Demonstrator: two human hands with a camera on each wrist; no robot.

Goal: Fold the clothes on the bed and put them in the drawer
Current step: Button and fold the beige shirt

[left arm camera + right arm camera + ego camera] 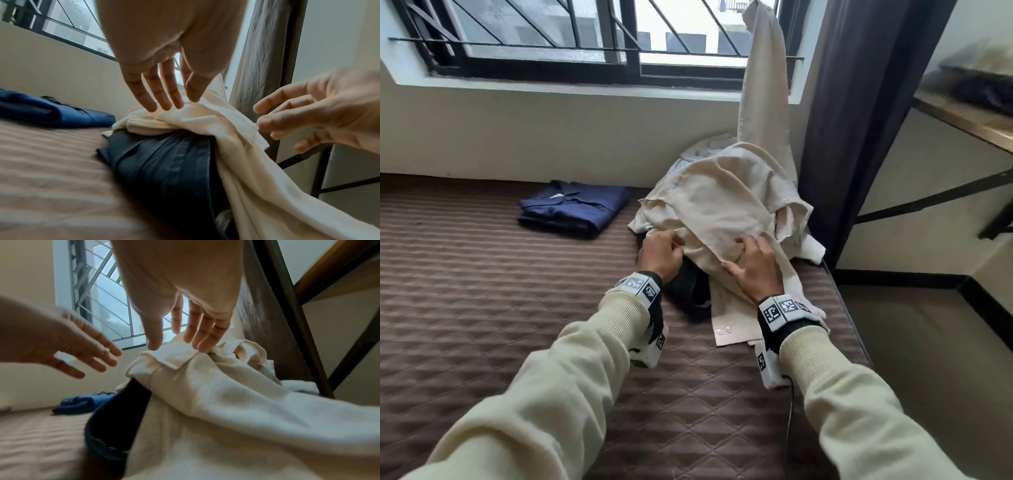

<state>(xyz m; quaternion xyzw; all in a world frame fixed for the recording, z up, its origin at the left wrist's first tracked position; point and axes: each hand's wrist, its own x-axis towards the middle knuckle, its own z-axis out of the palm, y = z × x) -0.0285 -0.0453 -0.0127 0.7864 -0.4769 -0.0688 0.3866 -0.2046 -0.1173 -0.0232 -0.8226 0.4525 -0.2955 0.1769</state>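
Note:
A crumpled cream shirt [722, 202] lies heaped on the right side of the bed [482, 308], draped over dark jeans [688, 284]. My left hand [661, 253] rests on the shirt's near left edge. In the left wrist view its straight fingers [164, 100] touch the cream shirt [236, 129] above the jeans [164, 162]. My right hand [753, 263] lies on the shirt just to the right. The right wrist view shows its extended fingers [197, 337] touching a fold of the shirt [205, 378]. Neither hand grips the cloth.
A folded navy shirt [575, 209] sits at the back of the bed near the wall. A white garment [705, 147] pokes out behind the heap. A cream cloth [763, 85] hangs by the window, beside a dark curtain [859, 120]. A wooden shelf [969, 116] on a black frame stands to the right.

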